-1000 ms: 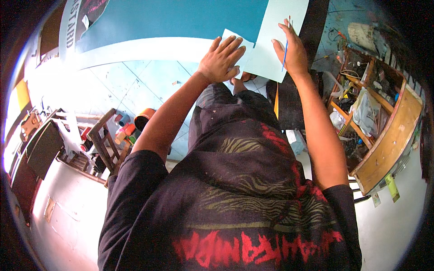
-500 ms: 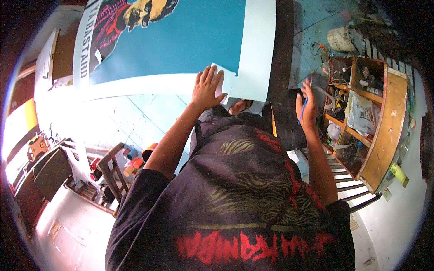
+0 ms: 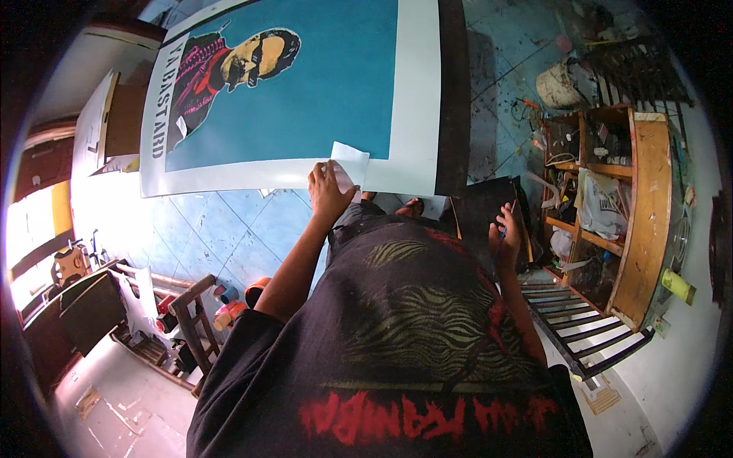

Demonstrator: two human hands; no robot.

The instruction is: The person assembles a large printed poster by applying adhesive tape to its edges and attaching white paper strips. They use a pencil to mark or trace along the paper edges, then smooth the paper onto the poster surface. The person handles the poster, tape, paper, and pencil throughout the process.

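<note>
A large painted poster (image 3: 328, 99) lies ahead of me, with a teal ground, a white border and a portrait of a figure in dark glasses. At its near edge my left hand (image 3: 328, 192) grips a small piece of white paper (image 3: 351, 158), fingers over it and thumb at its lower side. The paper overlaps the white border and part of the teal. Away from the poster, on the right, my right hand (image 3: 504, 238) is closed round a slim blue-handled paintbrush (image 3: 502, 235), mostly hidden by the fingers.
A wooden shelf unit (image 3: 641, 214) full of bags and odds and ends is on the right, beside a dark slatted rack (image 3: 573, 324). A whitish bucket (image 3: 556, 85) stands beyond it. To the left is a wooden-framed chair (image 3: 187, 313). Blue floor tiles (image 3: 221, 229) lie below.
The view has tilted, so more of the poster shows. My left hand and the paper appear lower and further left; my right hand has dropped closer to my body with the paintbrush.
</note>
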